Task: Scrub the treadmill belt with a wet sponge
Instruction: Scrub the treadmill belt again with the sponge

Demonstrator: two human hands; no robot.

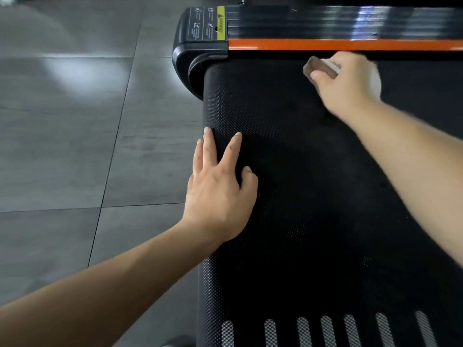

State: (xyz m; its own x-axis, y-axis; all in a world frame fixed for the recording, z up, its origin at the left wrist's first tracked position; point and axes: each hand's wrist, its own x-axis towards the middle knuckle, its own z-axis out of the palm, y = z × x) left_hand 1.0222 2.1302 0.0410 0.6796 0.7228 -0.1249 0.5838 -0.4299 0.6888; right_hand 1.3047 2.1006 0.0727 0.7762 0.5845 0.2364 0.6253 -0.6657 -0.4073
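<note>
The black textured treadmill belt [313,196] fills the right half of the view. My right hand [348,83] grips a sponge [319,67], brown on one face and white beneath, and holds it against the belt's far part, just below the orange side strip. The sponge and hand are blurred. My left hand [220,184] lies flat with straight fingers on the belt's rounded left end.
An orange strip [338,44] and a glossy black side rail [325,22] run along the far side. A black end cap [195,61] with a yellow warning label [220,23] sits at the corner. Grey floor tiles [75,134] lie to the left. White stripes [328,331] mark the belt's near part.
</note>
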